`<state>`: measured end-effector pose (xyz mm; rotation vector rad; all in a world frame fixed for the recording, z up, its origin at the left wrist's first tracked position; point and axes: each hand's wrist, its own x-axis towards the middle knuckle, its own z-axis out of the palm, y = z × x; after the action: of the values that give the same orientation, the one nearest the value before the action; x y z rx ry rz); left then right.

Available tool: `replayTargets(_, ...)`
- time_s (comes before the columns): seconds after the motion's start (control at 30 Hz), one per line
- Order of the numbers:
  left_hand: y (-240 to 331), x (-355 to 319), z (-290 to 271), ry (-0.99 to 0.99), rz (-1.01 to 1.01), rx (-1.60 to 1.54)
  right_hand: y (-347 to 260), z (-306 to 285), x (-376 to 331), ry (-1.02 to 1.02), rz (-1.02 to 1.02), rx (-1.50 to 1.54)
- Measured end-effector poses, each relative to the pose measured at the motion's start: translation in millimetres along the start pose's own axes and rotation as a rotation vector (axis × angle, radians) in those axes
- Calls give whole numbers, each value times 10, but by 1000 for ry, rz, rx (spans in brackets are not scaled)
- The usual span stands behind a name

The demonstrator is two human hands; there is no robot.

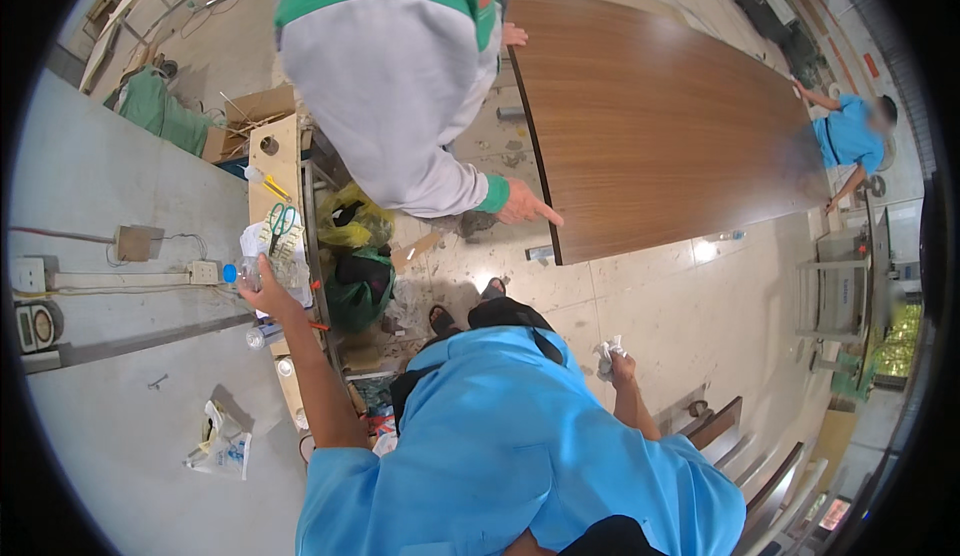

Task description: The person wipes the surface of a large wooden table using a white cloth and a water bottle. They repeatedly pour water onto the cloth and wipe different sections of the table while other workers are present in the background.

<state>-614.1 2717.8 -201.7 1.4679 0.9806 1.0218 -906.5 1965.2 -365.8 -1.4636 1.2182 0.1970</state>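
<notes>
My left hand (272, 294) is wrapped round a clear plastic bottle with a blue cap (231, 273), above a narrow cluttered bench. Green-handled scissors (283, 218) lie just beyond that hand, with a yellow utility knife (274, 189) farther along. Low on the right, my right hand (623, 367) grips a crumpled white cloth or tissue (607, 353). A long brown wood-grain board (670, 126) spans the space in front of me, apart from both hands. A person in grey and green (390, 86) touches its left end; another in blue (850, 131) stands at its far right end.
Beside the narrow bench (292, 161), green and yellow plastic bags (358, 286) crowd the floor. A cardboard box (258, 111) sits at the bench's far end. On the wall at left hang sockets (204, 273) and a plastic bag (222, 444). Wooden pieces (718, 426) stand at lower right.
</notes>
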Motion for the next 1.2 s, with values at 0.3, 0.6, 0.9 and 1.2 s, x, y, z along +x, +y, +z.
replayTargets(0.3, 348, -87, 127, -8, 65, 51, -584, 785, 358, -224, 93, -93)
replayTargets(0.6, 262, 38, 269, 20, 106, 164, -1003, 988, 561, -324, -210, -109)
replayTargets(0.9, -171, 438, 469, -161, -40, -123, -2557, 1449, 20, 694, -1108, -462)
replayTargets(1.2, -199, 779, 540, -430, -12, -156, -3030, 2430, -265, 173, -1018, -962)
